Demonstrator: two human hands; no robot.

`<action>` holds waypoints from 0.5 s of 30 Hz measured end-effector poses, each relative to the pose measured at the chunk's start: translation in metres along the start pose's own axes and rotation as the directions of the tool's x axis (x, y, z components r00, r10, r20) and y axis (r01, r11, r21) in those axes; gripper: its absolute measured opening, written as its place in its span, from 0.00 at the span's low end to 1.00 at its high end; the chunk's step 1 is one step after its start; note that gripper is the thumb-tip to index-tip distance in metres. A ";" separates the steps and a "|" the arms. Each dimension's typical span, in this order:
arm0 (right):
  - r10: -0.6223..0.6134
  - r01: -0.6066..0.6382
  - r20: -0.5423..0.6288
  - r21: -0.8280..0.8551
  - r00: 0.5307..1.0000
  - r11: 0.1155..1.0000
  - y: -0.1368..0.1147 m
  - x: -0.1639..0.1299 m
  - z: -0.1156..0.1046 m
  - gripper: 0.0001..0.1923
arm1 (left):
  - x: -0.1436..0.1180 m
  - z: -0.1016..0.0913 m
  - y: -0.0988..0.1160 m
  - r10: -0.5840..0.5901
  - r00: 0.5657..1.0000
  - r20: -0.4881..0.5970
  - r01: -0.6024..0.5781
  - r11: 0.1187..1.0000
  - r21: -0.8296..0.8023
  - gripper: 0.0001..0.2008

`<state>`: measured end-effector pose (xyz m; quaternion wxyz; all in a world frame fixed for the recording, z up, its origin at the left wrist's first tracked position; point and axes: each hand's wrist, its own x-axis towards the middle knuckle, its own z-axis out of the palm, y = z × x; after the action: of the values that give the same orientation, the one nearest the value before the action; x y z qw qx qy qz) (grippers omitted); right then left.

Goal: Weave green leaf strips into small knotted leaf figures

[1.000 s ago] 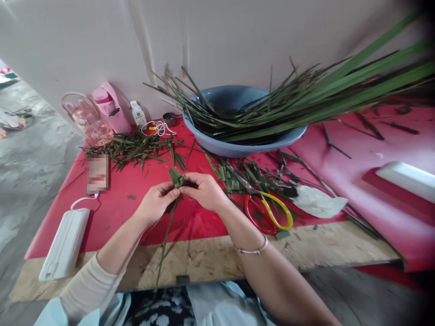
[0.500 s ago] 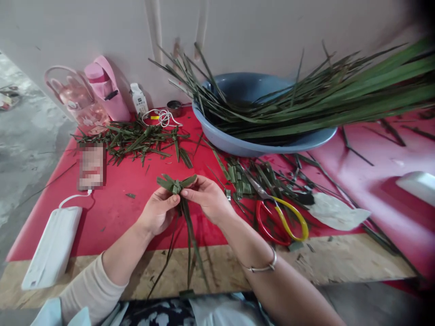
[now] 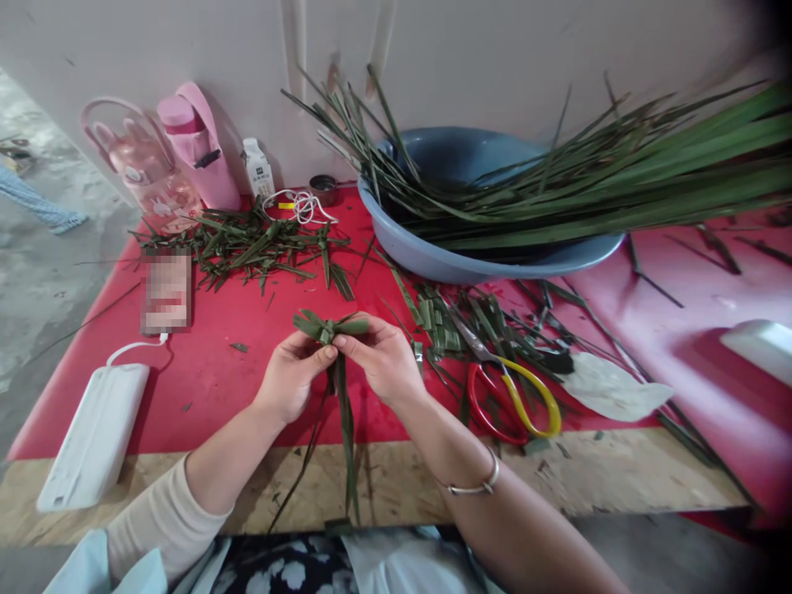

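Observation:
Between my two hands is a green woven leaf piece [image 3: 326,332], knotted at its middle, with short blades spreading sideways and long strips hanging down toward the board. My left hand [image 3: 290,373] pinches it from the left, thumb near the knot. My right hand [image 3: 384,356] is closed on its right side, thumb and fingers meeting at the knot. Right of my right hand lie scissors [image 3: 515,396] with one red and one yellow handle, their blades over leaf scraps [image 3: 440,322]. A pile of small folded leaf pieces [image 3: 247,247] lies beyond my hands.
A blue basin [image 3: 483,262] holds long green leaves [image 3: 649,177] reaching far right. At the left are a phone [image 3: 167,293], a white power bank [image 3: 94,436], a pink bottle [image 3: 201,157] and a clear pink jug [image 3: 154,186]. A white wrapper [image 3: 615,388] lies right of the scissors.
My hands keep hold of the woven leaf piece near the same spot, and the hanging strips have drawn closer together. The whole view has shifted slightly.

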<state>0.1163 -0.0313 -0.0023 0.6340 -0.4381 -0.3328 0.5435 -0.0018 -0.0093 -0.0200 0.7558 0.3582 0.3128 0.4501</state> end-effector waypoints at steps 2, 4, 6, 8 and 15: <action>-0.012 0.012 -0.005 -0.008 1.000 1.000 0.002 0.001 -0.001 0.07 | 0.001 -0.001 0.002 0.011 1.000 0.008 -0.011 1.000 0.010 0.13; 0.018 -0.018 0.005 0.042 1.000 0.999 0.004 0.003 -0.003 0.08 | 0.002 -0.003 0.006 -0.003 0.999 0.034 0.003 1.000 0.006 0.17; 0.075 -0.080 0.045 0.107 0.996 0.991 0.007 0.005 -0.006 0.10 | 0.003 -0.004 0.009 -0.032 0.997 0.069 0.033 0.999 -0.014 0.20; 0.129 -0.141 0.089 0.154 0.988 0.978 0.010 0.006 -0.007 0.12 | 0.002 -0.004 0.012 -0.061 0.992 0.108 0.066 0.997 -0.038 0.18; 0.074 -0.079 0.058 0.088 0.996 0.993 0.012 0.008 -0.009 0.11 | -0.001 0.003 0.012 -0.045 0.998 0.036 0.046 0.999 -0.019 0.10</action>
<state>0.1211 -0.0250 -0.0170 0.6225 -0.4062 -0.3083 0.5936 -0.0048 -0.0067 -0.0084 0.7747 0.3515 0.3030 0.4295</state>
